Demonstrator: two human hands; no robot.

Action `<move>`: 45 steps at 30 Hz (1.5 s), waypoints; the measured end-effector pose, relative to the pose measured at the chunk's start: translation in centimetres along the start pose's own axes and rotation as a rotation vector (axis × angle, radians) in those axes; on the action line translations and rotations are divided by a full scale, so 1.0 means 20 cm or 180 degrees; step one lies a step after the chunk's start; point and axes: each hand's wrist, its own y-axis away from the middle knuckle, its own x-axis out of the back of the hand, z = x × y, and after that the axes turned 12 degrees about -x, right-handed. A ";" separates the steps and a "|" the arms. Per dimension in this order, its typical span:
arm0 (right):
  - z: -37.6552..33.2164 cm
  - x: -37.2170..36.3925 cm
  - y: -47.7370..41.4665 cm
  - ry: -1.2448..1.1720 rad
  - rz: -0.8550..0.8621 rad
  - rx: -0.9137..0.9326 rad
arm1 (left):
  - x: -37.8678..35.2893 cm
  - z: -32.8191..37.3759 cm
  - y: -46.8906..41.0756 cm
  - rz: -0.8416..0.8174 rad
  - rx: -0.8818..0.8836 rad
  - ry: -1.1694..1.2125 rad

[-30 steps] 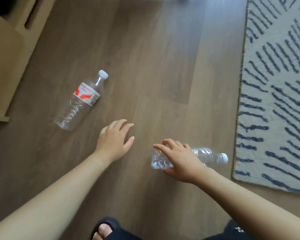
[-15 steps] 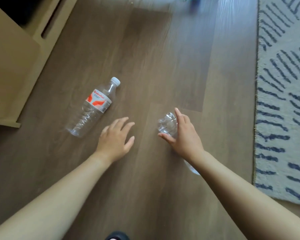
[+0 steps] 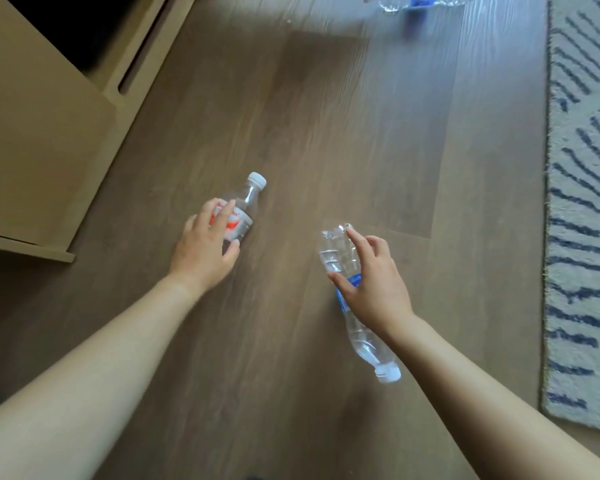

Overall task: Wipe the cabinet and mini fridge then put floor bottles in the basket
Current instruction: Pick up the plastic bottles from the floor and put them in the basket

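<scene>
- Left hand: laid over the red-labelled bottle with fingers spread across the label; whether the grip is closed cannot be told.
- Red-labelled bottle: flat on the wood floor, white cap pointing away and to the right, near the corner of the tan cabinet.
- Right hand: closed around the middle of the blue-labelled bottle, thumb on the blue label.
- Blue-labelled bottle: clear, base pointing away, white cap toward the body; contact with the floor cannot be told.
- Third bottle: blurred, at the top edge, on the floor.
- Patterned rug: along the right side, apart from both hands.
</scene>
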 end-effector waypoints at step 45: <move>-1.25 3.16 1.44 -0.0911 -0.0045 -0.0480 | 3.08 2.20 0.37 0.0058 0.0345 0.1668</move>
